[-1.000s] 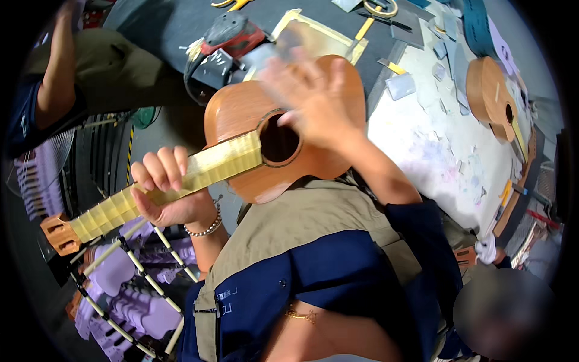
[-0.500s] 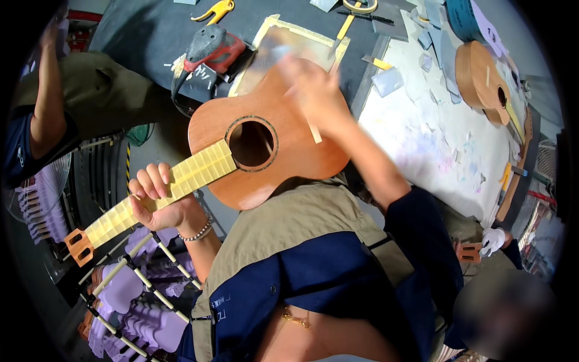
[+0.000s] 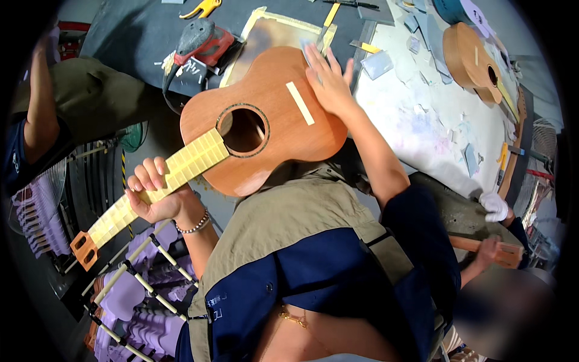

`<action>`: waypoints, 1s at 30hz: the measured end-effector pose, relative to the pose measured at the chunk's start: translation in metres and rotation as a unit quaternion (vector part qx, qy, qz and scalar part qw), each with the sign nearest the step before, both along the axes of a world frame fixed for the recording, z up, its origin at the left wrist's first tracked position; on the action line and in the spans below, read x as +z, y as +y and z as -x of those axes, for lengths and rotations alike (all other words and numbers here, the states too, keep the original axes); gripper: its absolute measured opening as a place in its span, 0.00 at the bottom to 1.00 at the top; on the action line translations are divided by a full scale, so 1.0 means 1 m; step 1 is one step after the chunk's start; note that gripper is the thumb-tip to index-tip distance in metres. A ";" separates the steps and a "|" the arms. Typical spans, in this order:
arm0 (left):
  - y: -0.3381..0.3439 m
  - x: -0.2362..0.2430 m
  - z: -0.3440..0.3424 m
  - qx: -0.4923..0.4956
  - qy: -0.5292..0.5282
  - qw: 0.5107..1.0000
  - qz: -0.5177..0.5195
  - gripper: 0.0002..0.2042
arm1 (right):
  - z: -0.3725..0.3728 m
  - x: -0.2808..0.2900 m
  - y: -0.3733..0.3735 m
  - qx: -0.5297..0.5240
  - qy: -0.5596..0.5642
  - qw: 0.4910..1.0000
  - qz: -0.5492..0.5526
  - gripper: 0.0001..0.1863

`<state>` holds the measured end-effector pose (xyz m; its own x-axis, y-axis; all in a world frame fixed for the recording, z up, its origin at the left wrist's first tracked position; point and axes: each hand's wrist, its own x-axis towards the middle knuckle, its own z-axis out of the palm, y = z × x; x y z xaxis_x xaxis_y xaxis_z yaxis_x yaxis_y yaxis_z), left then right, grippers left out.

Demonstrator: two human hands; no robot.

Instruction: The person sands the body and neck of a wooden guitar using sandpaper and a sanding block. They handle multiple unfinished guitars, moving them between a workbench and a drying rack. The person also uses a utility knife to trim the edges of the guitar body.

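Note:
My left hand is closed around the guitar neck, whose fingerboard is covered in strips of yellow tape; the wooden headstock sticks out lower left. The small brown guitar body lies across my front, with a dark soundhole and a pale bridge strip. My right hand rests on the upper right of the top, fingers spread over the edge. A small pale blue sliver shows at its fingertips; I cannot tell whether it is held.
Ahead, the dark bench holds a red-grey sander, cutters and a tape-edged board. On the right are a pale worktop with scraps and another guitar. Co-workers' arms and gloved hand flank me. A purple-padded rack stands lower left.
My right hand has swept from over the soundhole to the body's upper right, uncovering the bridge strip. The guitar has shifted left. A co-worker at right has moved a wooden piece.

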<state>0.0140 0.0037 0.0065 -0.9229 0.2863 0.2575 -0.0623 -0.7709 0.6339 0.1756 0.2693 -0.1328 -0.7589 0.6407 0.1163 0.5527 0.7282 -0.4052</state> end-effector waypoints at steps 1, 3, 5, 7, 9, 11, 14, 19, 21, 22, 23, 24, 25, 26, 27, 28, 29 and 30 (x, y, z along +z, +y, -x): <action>0.002 -0.001 -0.001 -0.001 0.002 1.000 -0.005 0.11 | -0.002 0.013 -0.014 0.004 0.004 1.000 0.023 0.31; 0.004 0.000 -0.004 0.003 0.006 1.000 -0.007 0.11 | -0.005 0.048 -0.077 0.071 0.030 0.996 0.032 0.35; 0.005 0.003 -0.011 0.025 0.007 1.000 0.013 0.11 | -0.014 0.078 -0.103 0.156 0.069 0.984 0.058 0.35; 0.001 0.000 -0.013 0.025 0.016 0.999 0.023 0.11 | -0.022 0.053 -0.083 0.093 0.008 0.995 0.043 0.33; -0.003 -0.001 -0.010 0.018 0.021 0.999 0.028 0.10 | -0.055 0.006 -0.042 -0.036 -0.002 0.997 0.075 0.30; 0.000 0.002 -0.009 0.002 0.012 1.000 0.006 0.10 | -0.063 0.004 -0.053 -0.057 -0.001 0.996 0.063 0.30; 0.004 0.000 -0.006 -0.007 0.014 1.000 -0.004 0.09 | -0.064 0.065 -0.124 0.139 -0.017 0.986 0.094 0.38; -0.005 -0.007 0.002 -0.004 -0.010 1.000 -0.005 0.10 | -0.101 0.010 -0.092 -0.061 -0.001 0.996 0.072 0.32; -0.002 -0.010 0.007 -0.012 -0.012 1.000 -0.009 0.10 | -0.091 0.031 -0.125 0.024 0.028 0.998 0.049 0.34; -0.004 -0.010 0.009 -0.016 -0.015 1.000 -0.004 0.10 | -0.089 0.045 -0.138 0.104 0.052 0.987 0.115 0.34; -0.004 -0.010 0.010 -0.023 -0.013 1.000 -0.001 0.10 | -0.094 0.037 -0.130 0.080 0.026 0.993 0.083 0.33; -0.007 -0.009 0.010 -0.024 -0.011 1.000 0.003 0.10 | -0.099 0.024 -0.114 0.062 0.001 0.997 0.051 0.33; -0.007 -0.007 0.011 -0.026 -0.006 1.000 0.006 0.10 | -0.100 0.009 -0.092 0.000 0.000 0.999 0.052 0.32; -0.006 -0.006 0.011 -0.030 -0.002 1.000 0.007 0.09 | -0.096 -0.002 -0.075 -0.044 -0.022 0.998 0.048 0.31; -0.003 -0.005 0.009 -0.036 0.006 0.999 0.006 0.09 | -0.081 0.001 -0.068 -0.041 -0.025 0.998 0.035 0.30; 0.001 -0.004 0.009 -0.047 0.007 0.999 -0.006 0.09 | -0.060 0.012 -0.066 -0.041 -0.025 0.999 0.019 0.30; 0.004 -0.001 0.010 -0.056 0.003 0.998 -0.016 0.09 | -0.034 0.028 -0.068 0.030 0.030 0.999 0.012 0.30; 0.006 0.001 0.009 -0.064 0.003 0.998 -0.022 0.09 | -0.014 0.039 -0.071 0.101 0.089 0.991 0.007 0.30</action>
